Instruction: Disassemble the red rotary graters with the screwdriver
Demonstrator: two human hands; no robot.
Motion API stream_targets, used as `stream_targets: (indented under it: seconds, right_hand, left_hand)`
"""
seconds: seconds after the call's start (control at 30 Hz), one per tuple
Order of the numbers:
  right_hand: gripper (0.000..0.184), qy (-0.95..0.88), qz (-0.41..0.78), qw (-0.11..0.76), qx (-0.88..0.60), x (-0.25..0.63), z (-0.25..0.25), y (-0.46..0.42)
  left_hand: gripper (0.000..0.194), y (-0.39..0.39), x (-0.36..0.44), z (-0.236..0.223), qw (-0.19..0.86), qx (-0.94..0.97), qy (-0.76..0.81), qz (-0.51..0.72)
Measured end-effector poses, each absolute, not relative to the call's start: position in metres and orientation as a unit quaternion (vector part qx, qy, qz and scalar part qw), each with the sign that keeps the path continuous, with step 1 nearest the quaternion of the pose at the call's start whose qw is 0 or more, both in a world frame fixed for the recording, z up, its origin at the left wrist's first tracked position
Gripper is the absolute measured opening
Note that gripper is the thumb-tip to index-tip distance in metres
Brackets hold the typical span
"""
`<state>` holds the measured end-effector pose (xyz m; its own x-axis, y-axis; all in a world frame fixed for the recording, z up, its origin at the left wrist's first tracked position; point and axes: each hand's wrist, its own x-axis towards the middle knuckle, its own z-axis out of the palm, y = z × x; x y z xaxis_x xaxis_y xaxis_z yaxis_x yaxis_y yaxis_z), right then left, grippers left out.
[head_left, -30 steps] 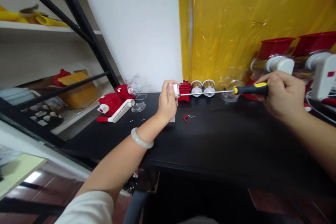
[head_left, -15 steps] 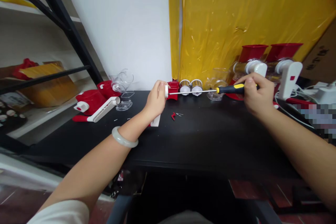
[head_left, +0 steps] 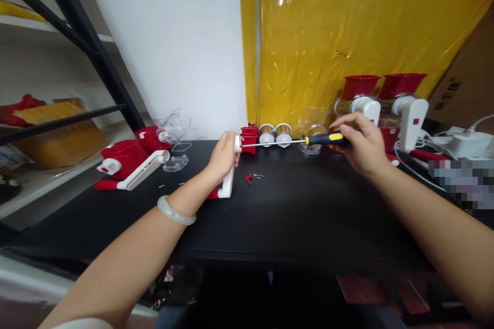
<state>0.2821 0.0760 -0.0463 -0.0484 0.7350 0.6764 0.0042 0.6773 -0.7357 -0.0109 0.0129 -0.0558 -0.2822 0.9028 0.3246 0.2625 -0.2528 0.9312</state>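
Observation:
My left hand [head_left: 223, 155] is closed around the round white end of a crank handle [head_left: 228, 183], whose arm slants down below the hand to a red grip. My right hand [head_left: 366, 146] grips a screwdriver [head_left: 325, 139] by the rear of its black and yellow handle. The long shaft lies almost level, and its tip meets the white end of the crank in my left hand. Fingers hide the exact contact. On the black table, under the shaft, lie a small red piece [head_left: 249, 179] and a few tiny metal pieces [head_left: 258, 176] that look like screws.
Behind stand a red part [head_left: 249, 139] and two grater drums [head_left: 266, 134]. To the left are a red grater body [head_left: 125, 157], another white crank [head_left: 144, 170] and clear plastic parts [head_left: 175, 163]. Two assembled red-and-white graters [head_left: 411, 113] and a white power strip [head_left: 474, 143] occupy the right.
The view has shifted, showing more of the right side. Both hands keep hold of the crank handle and the screwdriver. My right hand's fingers have loosened slightly around the screwdriver handle.

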Motion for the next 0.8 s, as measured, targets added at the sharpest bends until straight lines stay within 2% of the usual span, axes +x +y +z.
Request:
stream_targets:
  seconds: [0.07,0.13,0.2,0.3,0.53,0.67,0.8]
  right_hand:
    - [0.02,-0.63,0.418,0.59,-0.282,0.279,-0.045,0.081]
    - [0.034,-0.609,0.501,0.526,-0.319,0.278,-0.045,0.085]
    - [0.049,-0.606,0.52,0.467,-0.381,0.28,-0.046,0.089]
    - [0.052,-0.633,0.485,0.414,-0.44,0.285,-0.047,0.09]
    - [0.053,-0.651,0.451,0.464,-0.398,0.283,-0.045,0.088]
    - [0.052,-0.67,0.431,0.48,-0.368,0.281,-0.045,0.088]
    - [0.047,-0.703,0.349,0.492,-0.377,0.283,-0.043,0.085]
  left_hand:
    - [0.032,0.014,-0.013,-0.058,0.245,0.543,0.548,0.587]
    - [0.033,0.014,-0.015,-0.059,0.214,0.552,0.546,0.593]
    - [0.033,0.012,-0.015,-0.06,0.185,0.568,0.539,0.593]
    - [0.034,0.01,-0.014,-0.062,0.146,0.596,0.529,0.586]
    - [0.036,0.008,-0.011,-0.066,0.074,0.59,0.549,0.588]
    - [0.032,0.011,-0.012,-0.066,0.083,0.578,0.548,0.598]
    - [0.033,0.013,-0.014,-0.068,0.098,0.575,0.538,0.608]
